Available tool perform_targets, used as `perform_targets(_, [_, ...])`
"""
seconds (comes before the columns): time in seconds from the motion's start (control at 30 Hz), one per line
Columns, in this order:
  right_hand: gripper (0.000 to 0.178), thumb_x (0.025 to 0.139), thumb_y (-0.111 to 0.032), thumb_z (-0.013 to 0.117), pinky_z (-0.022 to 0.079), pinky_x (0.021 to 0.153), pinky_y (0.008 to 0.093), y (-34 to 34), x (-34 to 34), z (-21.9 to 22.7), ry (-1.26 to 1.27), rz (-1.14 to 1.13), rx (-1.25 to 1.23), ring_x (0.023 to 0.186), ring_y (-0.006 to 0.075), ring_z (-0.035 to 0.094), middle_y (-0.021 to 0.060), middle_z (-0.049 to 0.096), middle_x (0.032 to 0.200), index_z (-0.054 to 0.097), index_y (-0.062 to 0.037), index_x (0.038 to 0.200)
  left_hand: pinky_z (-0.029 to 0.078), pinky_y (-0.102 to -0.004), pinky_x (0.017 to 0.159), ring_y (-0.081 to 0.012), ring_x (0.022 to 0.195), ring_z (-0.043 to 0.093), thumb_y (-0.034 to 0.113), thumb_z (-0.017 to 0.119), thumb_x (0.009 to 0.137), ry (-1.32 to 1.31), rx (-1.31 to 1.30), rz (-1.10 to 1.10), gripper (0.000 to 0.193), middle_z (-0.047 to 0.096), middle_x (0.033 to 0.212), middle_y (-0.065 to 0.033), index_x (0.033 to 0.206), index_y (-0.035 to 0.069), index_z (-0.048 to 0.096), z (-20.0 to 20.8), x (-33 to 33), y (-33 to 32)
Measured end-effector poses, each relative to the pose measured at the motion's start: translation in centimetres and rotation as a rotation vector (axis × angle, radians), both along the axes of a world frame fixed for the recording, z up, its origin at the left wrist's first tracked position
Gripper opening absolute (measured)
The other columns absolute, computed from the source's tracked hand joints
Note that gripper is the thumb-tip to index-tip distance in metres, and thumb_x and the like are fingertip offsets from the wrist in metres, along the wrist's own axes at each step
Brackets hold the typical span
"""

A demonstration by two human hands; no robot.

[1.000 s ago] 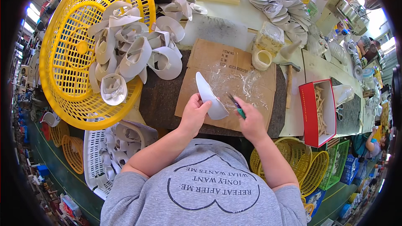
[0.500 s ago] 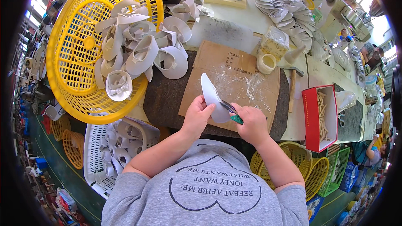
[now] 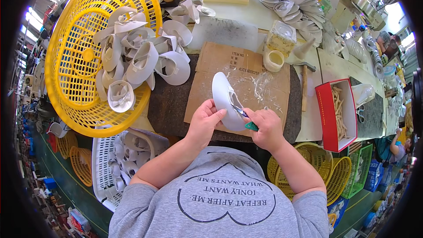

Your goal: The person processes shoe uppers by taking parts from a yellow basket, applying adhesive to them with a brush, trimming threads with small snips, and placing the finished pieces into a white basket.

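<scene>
My left hand (image 3: 205,122) pinches the left side of a white shoe upper (image 3: 223,99), thumb on top. The upper is tilted so its oval opening faces right. In my right hand (image 3: 265,128) is a pair of small scissors (image 3: 239,111) with dark blades and a green handle. Their blades reach into the opening, against its edge; the tips are partly hidden. Below the upper lies a flat piece of cardboard (image 3: 205,79) strewn with thin white scraps.
At left, a large yellow basket (image 3: 49,83) leans with a heap of white uppers (image 3: 142,63). Behind the cardboard stand a cream-coloured cup (image 3: 273,61) and a crusted block (image 3: 280,36). A hammer (image 3: 304,86) lies to the right, beside a red box (image 3: 323,119) of beige strips.
The upper has turned from nearly edge-on, so more of its opening shows. The scissors have moved with it along the edge. The whole view has shifted slightly.
</scene>
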State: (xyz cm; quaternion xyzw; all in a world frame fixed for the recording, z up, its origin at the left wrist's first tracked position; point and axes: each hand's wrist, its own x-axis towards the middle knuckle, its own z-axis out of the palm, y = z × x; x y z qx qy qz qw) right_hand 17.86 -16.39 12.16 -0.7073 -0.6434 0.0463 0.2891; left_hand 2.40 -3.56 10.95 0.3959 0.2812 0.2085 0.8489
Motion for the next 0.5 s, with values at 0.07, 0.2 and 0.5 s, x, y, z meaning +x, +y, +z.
perform_targets(0.07, [0.034,0.073,-0.011,0.065,0.045,0.065,0.0367,-0.2,0.2,-0.4,0.192,-0.058,0.041,0.075,0.0276,0.06,0.009,0.062,0.08,0.062,-0.0069,0.107,0.05,-0.0337,0.084,-0.0189,0.096,0.06,0.005,0.05,0.09,-0.02,-0.026,-0.014,0.027,0.06,0.106,-0.0129,0.116,-0.001,0.044,0.3,0.3,0.2])
perform_targets(0.2, [0.03,0.081,-0.019,0.063,0.047,0.07,0.0379,-0.1,1.5,-2.5,0.435,-0.292,0.136,0.08,0.0307,0.06,0.0127,0.062,0.086,0.061,-0.0062,0.108,0.048,-0.0357,0.088,-0.0208,0.102,0.059,0.005,0.048,0.091,-0.036,-0.05,-0.016,0.027,0.059,0.111,-0.0148,0.117,-0.001,0.043,0.0,0.3,0.7])
perform_targets(0.5, [0.041,0.08,-0.033,0.064,0.045,0.083,0.037,-6.1,8.3,-9.8,-0.04,-0.609,-0.296,0.097,0.0292,0.053,0.0115,0.056,0.102,0.06,-0.0072,0.112,0.043,-0.0325,0.089,-0.0159,0.1,0.057,0.007,0.045,0.089,-0.095,-0.019,0.107,0.029,0.058,0.107,-0.0091,0.117,0.002,0.044,-3.1,0.0,2.4])
